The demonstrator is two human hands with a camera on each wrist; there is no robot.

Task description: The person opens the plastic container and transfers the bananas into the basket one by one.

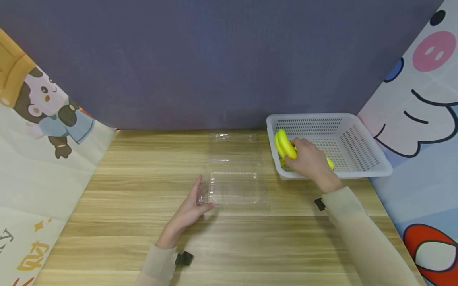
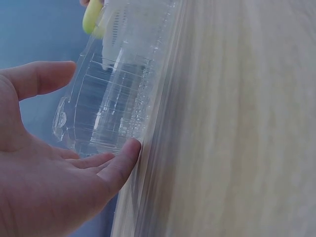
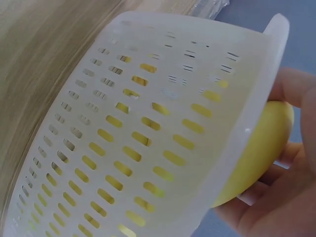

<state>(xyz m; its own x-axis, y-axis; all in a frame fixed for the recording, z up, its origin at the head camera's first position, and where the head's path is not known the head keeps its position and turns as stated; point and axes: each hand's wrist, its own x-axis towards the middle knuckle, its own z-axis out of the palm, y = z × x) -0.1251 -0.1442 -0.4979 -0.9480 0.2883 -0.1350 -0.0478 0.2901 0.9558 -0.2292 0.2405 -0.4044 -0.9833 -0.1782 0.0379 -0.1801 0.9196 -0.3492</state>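
My right hand (image 1: pixel 309 159) grips a bunch of yellow bananas (image 1: pixel 284 143) over the left part of a white slotted basket (image 1: pixel 361 173). In the right wrist view, my curled fingers hold a yellow banana (image 3: pixel 261 153) by the basket's rim, and more yellow shows through the slots. Another yellow piece (image 1: pixel 330 163) peeks out right of the hand. A clear plastic clamshell box (image 1: pixel 234 188) lies opened flat, its lid (image 1: pixel 234 147) toward the back. Around its left near corner my left hand (image 1: pixel 187 210) spreads, thumb and fingers extended, fingertips right at the box's side.
Everything stands on a wood-grain table (image 1: pixel 118 222). A dark grey-blue panel (image 1: pixel 214 63) rises along the back edge. Cartoon-printed sheets (image 1: pixel 64 167) border the left and right sides, the right one close beside the basket.
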